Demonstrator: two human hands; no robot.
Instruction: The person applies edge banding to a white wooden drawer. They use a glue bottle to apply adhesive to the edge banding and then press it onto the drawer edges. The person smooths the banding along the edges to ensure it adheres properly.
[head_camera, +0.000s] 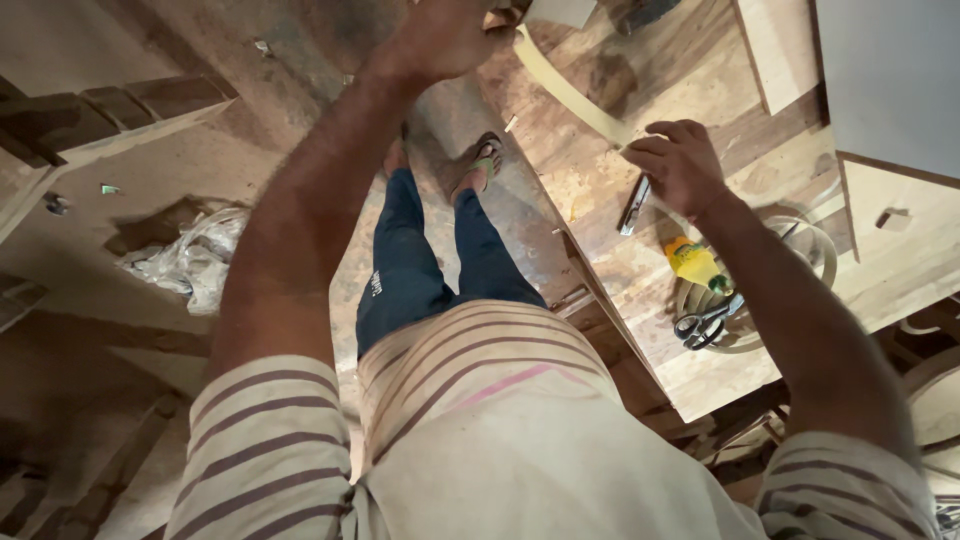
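Wooden workbench, pale edging strip running diagonally between both hands.

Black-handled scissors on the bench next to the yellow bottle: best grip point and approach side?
Grip the scissors at the handle loops, coming from above. They lie flat on the wooden bench over a coil of pale strip, so the loops are exposed on top. The yellow bottle crowds the far side; come in from the near bench edge, probably with the right hand, the closer one.

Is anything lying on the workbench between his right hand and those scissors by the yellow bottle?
Only the yellow bottle itself. It lies on the wooden workbench directly between the right hand and the scissors. Nothing else visible is in the way. The left hand is busy holding the pale strip.
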